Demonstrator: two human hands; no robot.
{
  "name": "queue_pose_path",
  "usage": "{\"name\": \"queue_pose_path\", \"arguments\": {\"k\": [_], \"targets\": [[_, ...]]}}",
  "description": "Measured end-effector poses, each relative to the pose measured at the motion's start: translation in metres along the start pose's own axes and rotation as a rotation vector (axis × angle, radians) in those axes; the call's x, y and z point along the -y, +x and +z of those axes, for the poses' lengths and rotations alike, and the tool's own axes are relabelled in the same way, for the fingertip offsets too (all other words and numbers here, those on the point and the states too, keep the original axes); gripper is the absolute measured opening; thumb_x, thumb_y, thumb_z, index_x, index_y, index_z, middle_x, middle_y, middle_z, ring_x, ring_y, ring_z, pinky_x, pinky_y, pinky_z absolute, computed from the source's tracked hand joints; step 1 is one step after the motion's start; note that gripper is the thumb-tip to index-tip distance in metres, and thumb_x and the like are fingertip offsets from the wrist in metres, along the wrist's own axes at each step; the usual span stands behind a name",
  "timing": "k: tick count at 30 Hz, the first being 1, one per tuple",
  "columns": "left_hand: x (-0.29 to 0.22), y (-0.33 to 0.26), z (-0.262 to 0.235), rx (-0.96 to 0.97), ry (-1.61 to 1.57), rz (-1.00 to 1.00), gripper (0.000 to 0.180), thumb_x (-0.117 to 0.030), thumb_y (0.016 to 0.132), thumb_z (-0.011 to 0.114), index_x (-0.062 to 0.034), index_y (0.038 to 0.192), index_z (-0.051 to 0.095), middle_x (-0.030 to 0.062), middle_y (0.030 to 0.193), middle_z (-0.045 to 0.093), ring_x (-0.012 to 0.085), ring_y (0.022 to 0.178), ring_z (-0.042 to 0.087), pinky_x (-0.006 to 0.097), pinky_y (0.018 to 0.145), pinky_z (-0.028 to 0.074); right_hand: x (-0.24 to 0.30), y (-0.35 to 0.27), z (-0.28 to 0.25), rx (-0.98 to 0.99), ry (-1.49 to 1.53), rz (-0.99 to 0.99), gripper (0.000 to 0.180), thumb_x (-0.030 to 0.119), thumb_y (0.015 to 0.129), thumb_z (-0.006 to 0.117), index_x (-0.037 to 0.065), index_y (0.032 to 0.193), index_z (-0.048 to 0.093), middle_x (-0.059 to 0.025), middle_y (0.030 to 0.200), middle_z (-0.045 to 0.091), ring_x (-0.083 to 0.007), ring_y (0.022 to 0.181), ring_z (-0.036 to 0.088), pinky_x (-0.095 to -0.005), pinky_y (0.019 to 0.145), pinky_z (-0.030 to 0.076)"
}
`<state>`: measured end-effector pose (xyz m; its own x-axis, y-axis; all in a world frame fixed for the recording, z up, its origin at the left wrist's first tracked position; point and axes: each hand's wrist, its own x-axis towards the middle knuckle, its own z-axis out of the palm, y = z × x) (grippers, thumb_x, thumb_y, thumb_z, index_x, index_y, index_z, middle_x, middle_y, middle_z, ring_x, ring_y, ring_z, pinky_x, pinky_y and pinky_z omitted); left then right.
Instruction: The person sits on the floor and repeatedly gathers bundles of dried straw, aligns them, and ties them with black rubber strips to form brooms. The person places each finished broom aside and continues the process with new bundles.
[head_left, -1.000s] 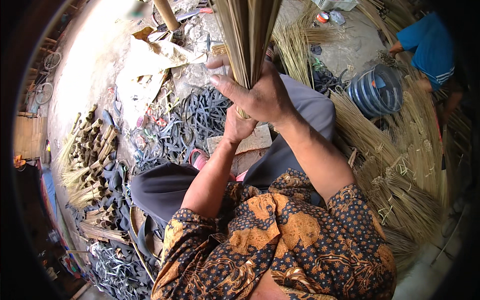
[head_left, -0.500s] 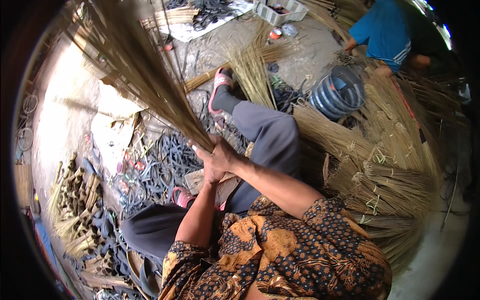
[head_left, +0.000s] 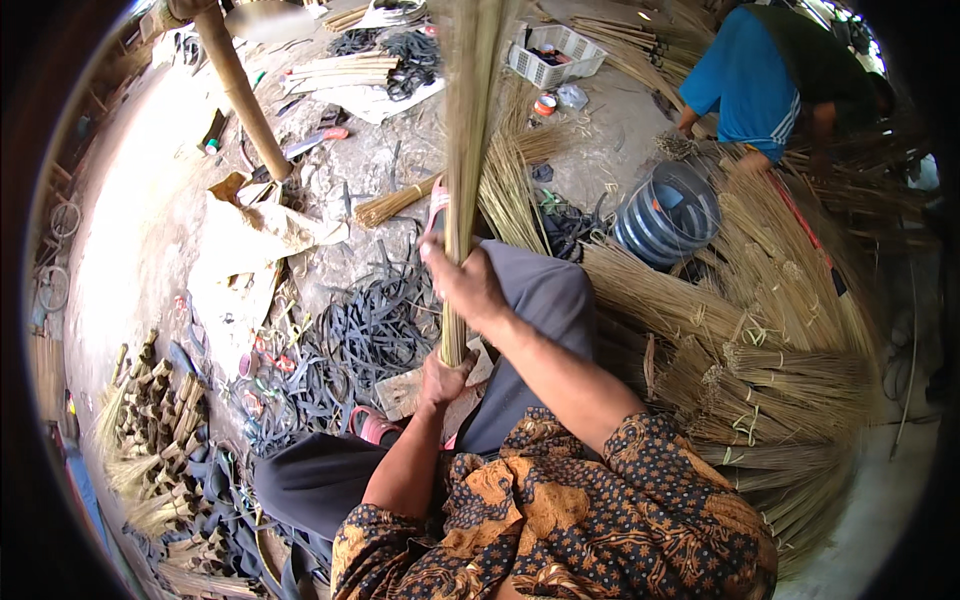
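Between the knees, both hands clamp an upright bundle of sticks (head_left: 462,150): left hand (head_left: 442,380) low, right hand (head_left: 465,285) higher; its top is cut off.

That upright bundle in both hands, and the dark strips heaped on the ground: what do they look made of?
The bundle looks like thin dry plant ribs or stalks: pale tan, matt, fine separate strands. The right hand grips it midway, the left hand at its base. The dark strips look like cut rubber or similar: flat, blue-black, limp, curling.
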<state>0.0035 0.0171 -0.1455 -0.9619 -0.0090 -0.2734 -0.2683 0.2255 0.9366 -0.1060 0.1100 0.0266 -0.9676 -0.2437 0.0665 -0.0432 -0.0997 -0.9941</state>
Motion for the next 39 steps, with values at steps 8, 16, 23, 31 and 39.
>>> {"name": "queue_pose_path", "arguments": {"k": [8, 16, 23, 31, 39], "targets": [[-0.030, -0.003, -0.018, -0.035, 0.004, 0.175, 0.032, -0.020, 0.084, 0.081, -0.0023, 0.104, 0.064, 0.0078, 0.084, 0.069, 0.0184, 0.075, 0.064, 0.035, 0.072, 0.054, 0.023, -0.009, -0.005, 0.124, 0.272, -0.112, 0.018, 0.016, 0.105, 0.063, 0.002, 0.116, 0.065, 0.0011, 0.077, 0.058, -0.0035, 0.055, 0.048, -0.0217, 0.050, 0.040], [0.000, 0.009, -0.001, -0.225, -0.077, 0.370, 0.032, -0.017, 0.090, 0.068, -0.0025, 0.118, 0.066, 0.0213, 0.104, 0.074, 0.0350, 0.099, 0.073, 0.042, 0.087, 0.055, -0.089, -0.058, 0.027, -0.071, -0.284, -0.291, 0.015, 0.014, 0.101, 0.065, 0.003, 0.109, 0.071, -0.0036, 0.083, 0.067, -0.0108, 0.078, 0.064, -0.0308, 0.071, 0.052], [0.005, 0.007, -0.004, -0.158, -0.065, 0.285, 0.036, -0.018, 0.090, 0.068, -0.0022, 0.123, 0.064, 0.0260, 0.107, 0.072, 0.0421, 0.103, 0.072, 0.045, 0.087, 0.055, -0.099, -0.054, 0.026, 0.000, -0.308, -0.269, 0.014, 0.012, 0.101, 0.065, 0.003, 0.109, 0.071, -0.0046, 0.080, 0.067, -0.0116, 0.074, 0.063, -0.0314, 0.068, 0.051], [0.036, 0.017, 0.019, -0.155, -0.033, 0.311, 0.034, -0.025, 0.090, 0.070, -0.0045, 0.117, 0.069, 0.0239, 0.101, 0.074, 0.0417, 0.100, 0.072, 0.046, 0.087, 0.055, -0.101, -0.061, 0.016, -0.045, -0.424, -0.305, 0.017, 0.017, 0.102, 0.066, 0.002, 0.109, 0.070, -0.0062, 0.075, 0.065, -0.0152, 0.066, 0.063, -0.0334, 0.062, 0.051], [0.000, -0.002, 0.002, 0.023, 0.017, 0.147, 0.042, -0.026, 0.085, 0.074, -0.0029, 0.119, 0.066, 0.0220, 0.098, 0.074, 0.0336, 0.092, 0.072, 0.042, 0.084, 0.056, -0.014, -0.009, -0.008, -0.111, 0.132, 0.072, 0.029, 0.028, 0.105, 0.066, 0.001, 0.116, 0.064, 0.0017, 0.067, 0.055, -0.0080, 0.055, 0.053, -0.0254, 0.054, 0.046]]}}
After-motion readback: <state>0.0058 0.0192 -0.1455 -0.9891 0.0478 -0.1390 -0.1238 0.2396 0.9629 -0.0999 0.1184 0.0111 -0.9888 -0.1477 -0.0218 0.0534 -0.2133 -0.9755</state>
